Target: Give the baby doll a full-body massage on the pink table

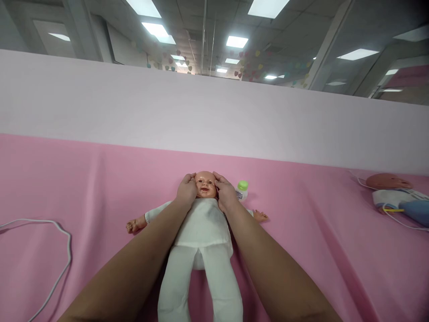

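A baby doll (pixel 201 223) in a white top and white trousers lies on its back, its arms spread out to the sides. My left hand (pixel 187 190) cups the left side of its head, fingers curled along the temple and cheek. On the opposite side, my right hand (pixel 225 191) holds the head the same way, with the fingertips at the temple. The doll's face shows between my two hands. Just beyond my right hand stands a small clear bottle with a green cap (pixel 243 185), partly hidden by that hand.
Pink sheeting (pixel 288 250) covers the surface, with a few folds. At the far right lies a second doll (pixel 395 194) with a blue item and thin tubing. A white cable (pixel 69 243) curves across the left. A pale low wall (pixel 214 118) runs along the back, below glass.
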Demonstrator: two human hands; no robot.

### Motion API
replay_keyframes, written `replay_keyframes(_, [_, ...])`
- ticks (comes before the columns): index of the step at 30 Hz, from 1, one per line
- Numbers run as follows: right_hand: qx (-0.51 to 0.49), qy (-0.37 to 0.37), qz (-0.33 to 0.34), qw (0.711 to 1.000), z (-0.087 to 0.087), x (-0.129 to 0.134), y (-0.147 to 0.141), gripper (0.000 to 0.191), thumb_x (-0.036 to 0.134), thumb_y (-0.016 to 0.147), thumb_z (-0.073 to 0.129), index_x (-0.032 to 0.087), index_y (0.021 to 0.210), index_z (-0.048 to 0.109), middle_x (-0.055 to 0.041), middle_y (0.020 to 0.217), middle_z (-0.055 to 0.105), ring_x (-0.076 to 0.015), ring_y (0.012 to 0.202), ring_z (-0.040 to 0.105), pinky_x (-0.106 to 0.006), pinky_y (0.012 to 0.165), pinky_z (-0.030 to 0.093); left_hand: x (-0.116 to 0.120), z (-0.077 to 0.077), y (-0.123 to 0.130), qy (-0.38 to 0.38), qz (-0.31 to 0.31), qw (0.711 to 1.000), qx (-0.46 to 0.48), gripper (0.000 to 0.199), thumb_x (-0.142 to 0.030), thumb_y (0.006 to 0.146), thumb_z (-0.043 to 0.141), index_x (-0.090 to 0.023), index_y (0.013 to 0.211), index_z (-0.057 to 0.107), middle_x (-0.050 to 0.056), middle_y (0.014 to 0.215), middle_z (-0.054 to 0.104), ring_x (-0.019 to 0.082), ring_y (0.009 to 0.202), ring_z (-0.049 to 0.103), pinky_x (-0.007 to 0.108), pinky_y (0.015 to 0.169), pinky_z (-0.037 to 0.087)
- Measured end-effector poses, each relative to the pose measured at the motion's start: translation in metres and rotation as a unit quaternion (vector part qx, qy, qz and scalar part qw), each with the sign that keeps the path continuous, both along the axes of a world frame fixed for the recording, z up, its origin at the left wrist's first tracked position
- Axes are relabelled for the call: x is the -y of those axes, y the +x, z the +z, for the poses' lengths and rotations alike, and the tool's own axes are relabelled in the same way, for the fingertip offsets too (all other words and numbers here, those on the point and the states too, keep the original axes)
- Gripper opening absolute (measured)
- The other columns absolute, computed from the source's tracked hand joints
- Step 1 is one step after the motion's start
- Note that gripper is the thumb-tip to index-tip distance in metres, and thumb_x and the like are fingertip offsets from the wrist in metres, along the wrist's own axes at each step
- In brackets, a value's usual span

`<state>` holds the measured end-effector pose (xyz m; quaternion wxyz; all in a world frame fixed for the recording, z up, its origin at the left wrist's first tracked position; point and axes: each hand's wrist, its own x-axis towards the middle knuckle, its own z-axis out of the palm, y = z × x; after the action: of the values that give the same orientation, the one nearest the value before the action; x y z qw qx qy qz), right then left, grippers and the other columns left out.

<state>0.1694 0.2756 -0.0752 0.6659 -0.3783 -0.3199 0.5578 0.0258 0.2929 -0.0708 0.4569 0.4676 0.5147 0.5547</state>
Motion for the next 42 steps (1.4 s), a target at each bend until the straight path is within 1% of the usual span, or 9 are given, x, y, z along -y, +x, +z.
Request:
replay_keyframes(4, [0.059,0.037,-0.008,0.998,0.002,0.003,-0.004,0.054,0.034,0.07,0.082,0.026,0.122,0.068,-0.0046,0.132,0.07,-0.025,0.123,0.064,-0.042,0.107,0.052,0.003,0.0,-0.001,0.006,0.003,1.0,-0.018,0.035,-0.041,0.091,0.063,-0.025,0.122,0.068,0.009,0.12,0.074,0.025,0.108,0.07,0.036,0.094,0.055])
replay_keyframes(9, [0.143,0.041,-0.025,0.989,0.007,0.005,-0.008,0.059,0.039,0.069,0.084,0.026,0.123,0.065,-0.0049,0.128,0.07,-0.0261,0.12,0.064,-0.041,0.103,0.054,0.008,0.004,-0.003,0.011,-0.002,0.998,-0.061,0.056,-0.048,0.081,0.078,-0.025,0.13,0.064,0.011,0.12,0.073,0.026,0.101,0.073,0.036,0.091,0.055])
replay_keyframes(15, [0.183,0.06,-0.065,0.979,0.003,-0.002,-0.008,0.045,0.049,0.079,0.076,0.025,0.117,0.069,-0.0054,0.124,0.072,-0.0248,0.117,0.065,-0.041,0.106,0.051,0.008,0.008,0.001,-0.016,0.028,0.998,-0.048,0.042,-0.048,0.085,0.073,-0.026,0.12,0.068,0.009,0.114,0.074,0.026,0.1,0.072,0.036,0.087,0.055])
replay_keyframes(20, [0.136,0.045,-0.051,0.988,-0.001,-0.006,-0.005,0.039,0.042,0.082,0.07,0.026,0.118,0.072,-0.0042,0.133,0.069,-0.0239,0.125,0.062,-0.042,0.112,0.047,0.002,0.003,0.001,-0.014,0.023,1.0,-0.01,0.032,-0.044,0.089,0.066,-0.025,0.114,0.069,0.007,0.113,0.074,0.025,0.105,0.07,0.034,0.089,0.055])
replay_keyframes(26, [0.045,0.05,0.017,0.998,-0.001,0.001,-0.001,0.051,0.04,0.076,0.076,0.027,0.124,0.069,-0.0048,0.136,0.067,-0.0245,0.127,0.062,-0.043,0.111,0.048,0.003,0.002,-0.001,-0.015,0.003,0.999,0.031,0.033,-0.032,0.09,0.058,-0.024,0.121,0.066,0.009,0.117,0.074,0.023,0.105,0.071,0.034,0.086,0.057])
replay_keyframes(29, [0.076,0.063,0.014,0.995,0.001,0.007,-0.003,0.059,0.043,0.073,0.081,0.027,0.128,0.065,-0.0056,0.135,0.067,-0.0249,0.126,0.062,-0.043,0.109,0.05,0.007,0.004,-0.001,-0.01,-0.001,1.0,0.028,0.037,-0.038,0.086,0.066,-0.024,0.121,0.067,0.009,0.119,0.073,0.024,0.107,0.07,0.034,0.09,0.056])
replay_keyframes(33, [0.129,0.059,0.012,0.99,0.004,0.009,-0.006,0.069,0.041,0.068,0.086,0.028,0.131,0.062,-0.0052,0.132,0.067,-0.0252,0.118,0.065,-0.042,0.102,0.055,0.013,0.008,-0.002,-0.006,-0.009,1.0,0.007,0.059,-0.038,0.074,0.08,-0.024,0.129,0.063,0.011,0.125,0.068,0.026,0.104,0.071,0.036,0.088,0.056])
replay_keyframes(37, [0.146,0.042,-0.021,0.988,0.005,0.003,-0.008,0.059,0.042,0.069,0.085,0.026,0.122,0.065,-0.0052,0.124,0.07,-0.0257,0.114,0.067,-0.042,0.1,0.056,0.017,0.013,0.0,-0.025,0.001,1.0,-0.005,0.058,-0.04,0.075,0.081,-0.024,0.128,0.062,0.012,0.127,0.067,0.027,0.1,0.072,0.036,0.085,0.056])
replay_keyframes(42, [0.134,0.041,-0.043,0.989,0.002,-0.005,-0.008,0.044,0.046,0.077,0.078,0.025,0.115,0.069,-0.0056,0.123,0.073,-0.0252,0.118,0.066,-0.042,0.106,0.051,0.012,0.011,0.002,-0.021,0.029,0.999,-0.031,0.043,-0.047,0.083,0.074,-0.026,0.119,0.066,0.01,0.12,0.071,0.026,0.105,0.07,0.035,0.09,0.054])
